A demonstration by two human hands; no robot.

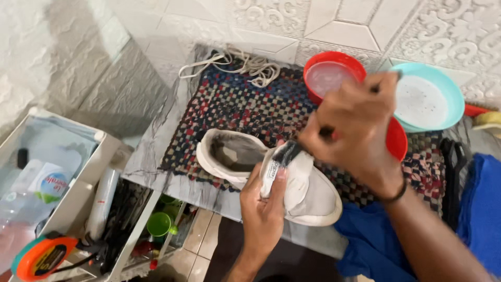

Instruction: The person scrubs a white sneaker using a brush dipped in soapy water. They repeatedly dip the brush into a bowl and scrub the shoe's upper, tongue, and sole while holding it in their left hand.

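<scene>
A white sneaker [313, 196] lies on a checked woven mat [235, 109], its laces removed. My left hand [266, 209] grips the shoe's tongue and upper from below, thumb pressed on the tongue. My right hand [355, 130] hovers over the shoe's opening, fingers closed around a thin dark handle, most likely a small brush; its head is hidden at the tongue.
White laces [245, 65] lie coiled at the mat's far edge. A red bowl [326, 75] and a turquoise bowl [430, 99] hold soapy water at the right. Blue cloth [376, 240] hangs front right. A white bin [62, 172] with bottles and a green cup [159, 223] stand left.
</scene>
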